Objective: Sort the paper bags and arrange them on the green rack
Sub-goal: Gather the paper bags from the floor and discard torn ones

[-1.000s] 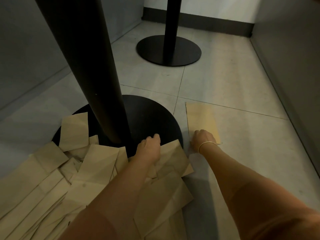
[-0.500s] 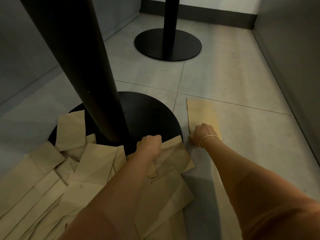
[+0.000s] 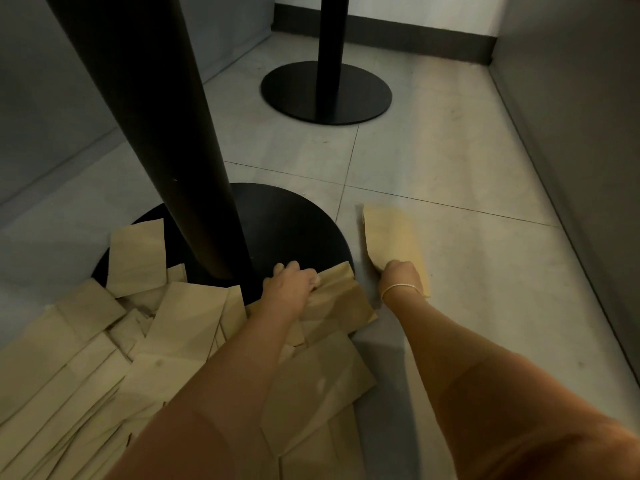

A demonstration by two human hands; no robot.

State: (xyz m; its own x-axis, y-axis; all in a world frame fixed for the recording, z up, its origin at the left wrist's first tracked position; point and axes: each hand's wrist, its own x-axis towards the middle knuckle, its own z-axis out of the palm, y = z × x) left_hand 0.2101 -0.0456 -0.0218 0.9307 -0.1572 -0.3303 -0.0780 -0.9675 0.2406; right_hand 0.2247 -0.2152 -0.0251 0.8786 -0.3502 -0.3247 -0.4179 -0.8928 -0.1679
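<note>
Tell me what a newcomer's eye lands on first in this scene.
The heap of brown paper bags sprawled over the floor at lower left, lapping onto the round black table base with its thick black post. Then the two bare arms: the left hand grips a bag at the pile's edge, and the right hand holds a separate bag on the tile.

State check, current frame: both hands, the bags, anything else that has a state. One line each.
left hand: grips the top bag of the pile at its far edge
right hand: grips the near end of the separate bag
top bag: lies on the pile, partly over the black table base
separate bag: alone on the floor tile, right of the base, near end lifted
bag pile: loose, overlapping, unsorted
green rack: not in view
</note>
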